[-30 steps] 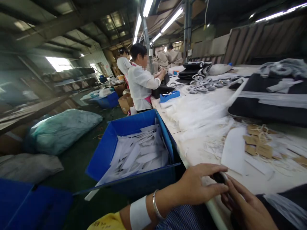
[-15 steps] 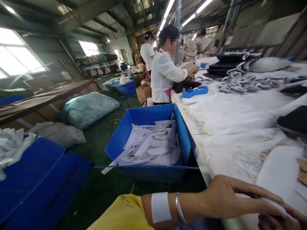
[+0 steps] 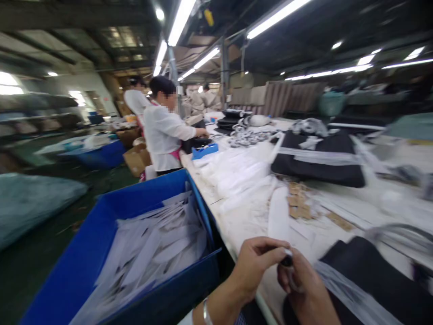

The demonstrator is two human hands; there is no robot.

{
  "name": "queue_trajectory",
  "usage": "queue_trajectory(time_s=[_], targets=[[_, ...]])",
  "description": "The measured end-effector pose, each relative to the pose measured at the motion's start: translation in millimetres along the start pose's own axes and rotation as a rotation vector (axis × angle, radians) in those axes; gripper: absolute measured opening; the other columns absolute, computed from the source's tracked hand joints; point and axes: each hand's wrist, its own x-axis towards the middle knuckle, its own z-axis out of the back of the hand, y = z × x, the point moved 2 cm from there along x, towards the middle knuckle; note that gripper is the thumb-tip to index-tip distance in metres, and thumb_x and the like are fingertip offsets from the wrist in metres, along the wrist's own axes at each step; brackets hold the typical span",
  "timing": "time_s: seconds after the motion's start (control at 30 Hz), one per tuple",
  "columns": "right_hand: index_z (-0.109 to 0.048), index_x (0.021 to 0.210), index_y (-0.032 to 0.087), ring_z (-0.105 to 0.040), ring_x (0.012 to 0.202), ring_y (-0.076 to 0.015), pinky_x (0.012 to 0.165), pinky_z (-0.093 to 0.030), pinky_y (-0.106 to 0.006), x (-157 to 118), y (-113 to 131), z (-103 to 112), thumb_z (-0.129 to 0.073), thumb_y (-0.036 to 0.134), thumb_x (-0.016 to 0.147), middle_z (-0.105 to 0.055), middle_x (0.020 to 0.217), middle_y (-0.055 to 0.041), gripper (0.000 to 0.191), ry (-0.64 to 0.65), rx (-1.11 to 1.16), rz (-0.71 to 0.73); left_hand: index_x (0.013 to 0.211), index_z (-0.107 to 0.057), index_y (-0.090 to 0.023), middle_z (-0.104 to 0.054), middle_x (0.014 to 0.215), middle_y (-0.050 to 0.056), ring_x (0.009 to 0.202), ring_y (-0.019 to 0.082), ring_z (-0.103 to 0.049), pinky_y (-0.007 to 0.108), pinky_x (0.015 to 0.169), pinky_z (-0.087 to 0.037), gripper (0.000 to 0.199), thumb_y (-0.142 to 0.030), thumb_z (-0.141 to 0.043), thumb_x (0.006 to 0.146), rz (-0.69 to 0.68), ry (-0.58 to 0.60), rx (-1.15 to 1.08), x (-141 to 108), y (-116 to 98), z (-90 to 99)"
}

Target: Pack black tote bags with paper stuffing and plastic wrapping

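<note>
At the lower middle of the head view, my left hand [image 3: 250,264] pinches a small white and dark piece [image 3: 287,258] between thumb and fingers. My right hand [image 3: 306,284] meets it from the other side, its fingers closed around the same piece. What exactly the piece is stays blurred. Both hands are over the near edge of the white table [image 3: 243,225]. Beyond them lies a long white rounded sheet [image 3: 279,214], and black fabric with a clear strip [image 3: 372,275] is beside my right hand.
A blue bin [image 3: 111,207] of white strips stands left of the table. Further along are a person in white [image 3: 165,131], a blue tape dispenser [image 3: 205,151], a black padded bundle [image 3: 318,158], and brown card pieces [image 3: 298,201].
The view has swung right, showing more of the table. My left hand appears further left in view, its fingers drawn into a pinch, and my right hand now shows clearly.
</note>
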Motion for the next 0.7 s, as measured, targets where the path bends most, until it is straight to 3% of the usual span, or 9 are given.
queue_trajectory(time_s=[0.13,0.2,0.33,0.43,0.53,0.7], targets=[[-0.061,0.084,0.018,-0.038,0.051,-0.0078,0.047,-0.031,-0.020,2.8,5.6,-12.1,-0.072,0.057,0.078,-0.046,0.060,0.0044,0.041,-0.021,0.170,0.055,0.092,-0.079,-0.015,-0.075,0.092,0.011,0.090,0.026,-0.069,0.034,0.080,-0.056,0.035,-0.043,-0.080,0.071,-0.002,-0.012,0.055,4.0,2.7,3.2],[-0.061,0.082,0.017,-0.041,0.052,-0.0076,0.047,-0.032,-0.020,5.7,3.7,-11.7,-0.077,0.055,0.072,-0.048,0.063,0.0042,0.042,-0.050,0.258,0.055,0.091,-0.079,-0.015,-0.075,0.089,0.011,0.076,0.023,-0.068,0.031,0.067,-0.057,0.038,-0.046,-0.081,0.069,0.013,-0.012,0.086,6.3,7.9,1.9],[-0.061,0.084,0.018,-0.046,0.054,-0.0084,0.049,-0.036,-0.020,11.5,-2.9,-8.1,-0.080,0.057,0.067,-0.053,0.066,0.0039,0.046,-0.139,0.450,0.030,0.101,-0.077,-0.015,-0.070,0.065,0.003,0.048,0.014,-0.057,0.025,0.049,-0.050,0.046,-0.049,-0.080,0.069,0.008,-0.045,0.239,12.3,19.9,-8.3],[-0.061,0.098,0.020,-0.054,0.061,-0.0116,0.049,-0.039,-0.021,19.0,-5.7,-5.9,-0.079,0.064,0.063,-0.062,0.079,0.0010,0.060,-0.165,0.544,0.015,0.097,-0.077,-0.017,-0.076,0.086,0.007,0.074,0.022,-0.070,0.028,0.065,-0.058,0.047,-0.054,-0.079,0.068,-0.094,-0.091,0.371,19.8,25.2,-15.7],[-0.057,0.103,0.020,-0.055,0.055,-0.0115,0.045,-0.036,-0.020,29.2,-6.1,-3.8,-0.071,0.076,0.062,-0.061,0.074,0.0020,0.071,-0.105,0.444,0.051,0.090,-0.076,-0.020,-0.071,0.118,0.009,0.113,0.031,-0.064,0.034,0.093,-0.055,0.046,-0.060,-0.076,0.067,-0.213,-0.063,0.453,27.4,25.4,-15.3],[-0.054,0.095,0.018,-0.042,0.038,-0.0074,0.037,-0.033,-0.020,43.7,-13.1,-2.5,-0.058,0.091,0.056,-0.049,0.055,0.0074,0.083,-0.011,0.060,0.102,0.099,-0.076,-0.024,-0.073,0.114,0.005,0.114,0.032,-0.063,0.038,0.095,-0.055,0.050,-0.065,-0.066,0.073,-0.232,-0.050,0.609,34.5,18.4,2.5]])
